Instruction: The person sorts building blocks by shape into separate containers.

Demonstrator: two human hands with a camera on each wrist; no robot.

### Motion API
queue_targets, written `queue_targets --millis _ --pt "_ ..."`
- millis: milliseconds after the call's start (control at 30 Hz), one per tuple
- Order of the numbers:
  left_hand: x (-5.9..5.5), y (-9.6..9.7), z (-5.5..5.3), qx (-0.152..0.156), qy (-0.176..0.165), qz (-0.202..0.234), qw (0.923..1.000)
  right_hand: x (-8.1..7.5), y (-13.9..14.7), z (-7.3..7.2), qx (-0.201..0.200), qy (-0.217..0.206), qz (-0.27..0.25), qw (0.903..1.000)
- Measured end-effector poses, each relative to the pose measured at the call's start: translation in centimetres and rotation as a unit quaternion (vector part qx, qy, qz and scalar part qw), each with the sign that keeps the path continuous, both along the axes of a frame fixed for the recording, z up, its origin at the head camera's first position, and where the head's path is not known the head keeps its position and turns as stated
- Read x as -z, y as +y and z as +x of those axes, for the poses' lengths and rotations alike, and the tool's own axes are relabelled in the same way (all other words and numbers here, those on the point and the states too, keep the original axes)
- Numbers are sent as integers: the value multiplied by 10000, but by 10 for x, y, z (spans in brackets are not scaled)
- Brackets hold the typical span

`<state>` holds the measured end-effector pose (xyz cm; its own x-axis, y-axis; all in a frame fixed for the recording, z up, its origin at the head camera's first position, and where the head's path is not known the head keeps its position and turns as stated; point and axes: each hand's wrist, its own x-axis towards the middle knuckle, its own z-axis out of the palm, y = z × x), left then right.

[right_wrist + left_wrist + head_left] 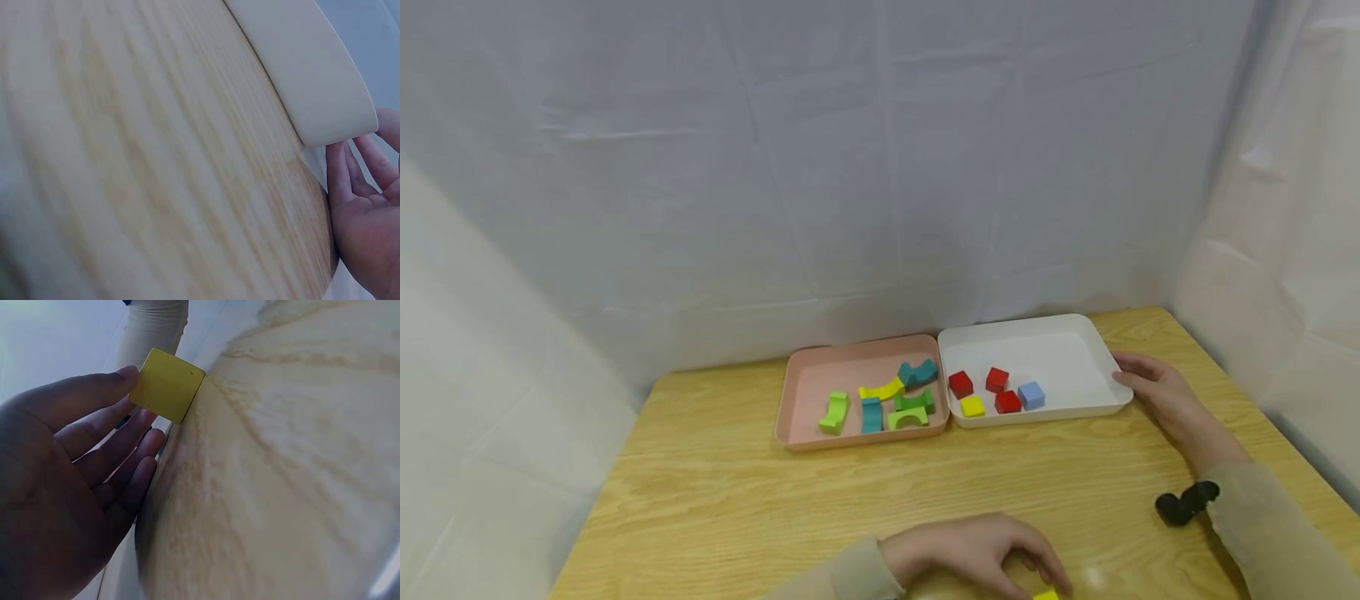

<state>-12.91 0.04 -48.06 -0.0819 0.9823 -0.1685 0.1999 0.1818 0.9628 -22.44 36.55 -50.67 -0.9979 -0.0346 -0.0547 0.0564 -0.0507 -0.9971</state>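
Near the table's front edge, my left hand (977,546) pinches a yellow cube (167,385) between thumb and fingers. Only a bit of that cube shows at the bottom of the head view; the left wrist view shows one square face, its lower corner near the tabletop. My right hand (1172,407) holds the right end of the white tray (1045,350), with thumb and finger at the rim; the right wrist view has other fingers against its outer wall. Inside this tray lie three red cubes (997,380), a yellow cube (972,407) and a light blue cube (1032,395).
A pink tray (808,375) stands against the white tray's left side. It contains several curved blocks in green, yellow and teal, such as a light green arch (908,418). Pale curtains (850,167) surround the wooden table (737,500) at the back and sides.
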Motion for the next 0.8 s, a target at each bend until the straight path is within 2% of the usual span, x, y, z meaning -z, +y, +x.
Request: queue_targets --millis 367,467,633,800 --pt "0 2 1 221 107 -46 9997 1 1 1 34 -131 118 9998" --pt "-1 2 1 228 254 -139 9993 2 1 0 51 -187 148 9997" --pt "0 3 0 208 478 -224 9984 2 1 0 57 -169 -39 9998" --pt "2 1 -2 24 411 -222 9989 2 1 0 54 -81 -66 9999"
